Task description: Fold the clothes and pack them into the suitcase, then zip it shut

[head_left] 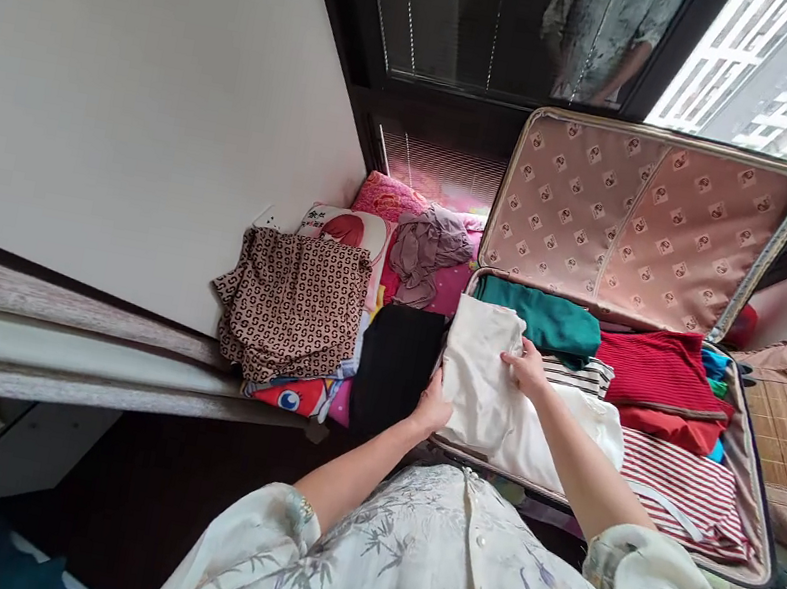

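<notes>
Cream cotton-like fabric, a folded garment (481, 381), lies at the left end of the open suitcase (751, 469). The right hand (525, 367) rests flat on it, fingers (510, 358) spread and pressing. The left hand (432, 411) curls its fingers round the garment's left edge at the suitcase wall. Beside it lie a green folded piece (548, 320), a ribbed red knit (660, 377) and red-and-white striped cloth (686, 488). The raised lid (642, 222) has pink lining printed with small repeated motifs. Left of the case: a black folded garment (392, 365), a brown patterned cloth (292, 307) and a cartoon cushion (345, 225) with small illegible characters. White wall; window showing buildings.
</notes>
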`<state>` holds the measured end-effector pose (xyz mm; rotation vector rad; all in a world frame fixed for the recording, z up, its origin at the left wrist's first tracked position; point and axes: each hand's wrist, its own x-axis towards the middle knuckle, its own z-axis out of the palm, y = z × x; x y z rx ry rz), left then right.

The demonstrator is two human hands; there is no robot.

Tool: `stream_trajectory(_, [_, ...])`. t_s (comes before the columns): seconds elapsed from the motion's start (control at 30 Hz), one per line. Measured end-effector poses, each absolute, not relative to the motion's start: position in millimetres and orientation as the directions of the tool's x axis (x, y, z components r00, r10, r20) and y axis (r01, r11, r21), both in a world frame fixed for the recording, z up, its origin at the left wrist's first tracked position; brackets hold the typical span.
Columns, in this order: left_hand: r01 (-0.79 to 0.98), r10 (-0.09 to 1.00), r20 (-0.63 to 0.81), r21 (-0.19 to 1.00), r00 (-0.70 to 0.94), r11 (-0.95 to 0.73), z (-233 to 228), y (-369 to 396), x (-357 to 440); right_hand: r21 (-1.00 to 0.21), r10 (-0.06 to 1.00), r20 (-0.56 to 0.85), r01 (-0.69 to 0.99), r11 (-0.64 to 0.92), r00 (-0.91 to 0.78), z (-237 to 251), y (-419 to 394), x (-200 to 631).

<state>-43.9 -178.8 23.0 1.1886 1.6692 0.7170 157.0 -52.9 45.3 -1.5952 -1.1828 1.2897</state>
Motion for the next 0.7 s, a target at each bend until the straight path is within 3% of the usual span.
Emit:
stream_trajectory(0.17, [0.474, 0.992, -0.125, 0.875, 0.029, 0.096, 23, -188, -53, -0.956, 0.965, -0.217, 0.167, -0.24, 0.144, 23, -60, 167])
stream_trajectory(0.3, [0.507, 0.987, -0.106, 0.862, 0.122, 0.03, 26, -187, -51, -0.952, 0.944, -0.168, 0.201, -0.23, 0.282, 7, -71, 181])
stream_trajectory(0.37, [0.576, 0.985, -0.122, 0.817, 0.121, 0.031, 30, -189, -46, -0.905, 0.934, -0.189, 0.317, -0.285, 0.302, 7, -76, 186])
stream_trajectory(0.43, [0.701, 0.989, -0.097, 0.713, 0.113, -0.01, 38, -193, -40, -0.806, 0.953, -0.12, 0.533, -0.257, 0.278, 16, -80, 187])
stream_trajectory(0.53, [0.844, 0.98, 0.015, 0.505, 0.2, -0.18, 51, -196, -30, -0.5, 0.986, 0.141, 0.866, -0.002, 0.084, 39, -85, 174])
stream_trajectory(0.6, [0.864, 0.956, 0.036, 0.419, 0.292, -0.28, 53, -192, -26, -0.287, 0.967, 0.23, 0.942, 0.172, -0.107, 49, -88, 157])
stream_trajectory(0.7, [0.867, 0.93, -0.067, 0.391, 0.363, -0.31, 40, -181, -24, -0.152, 0.956, 0.147, 0.949, 0.275, -0.254, 46, -88, 130])
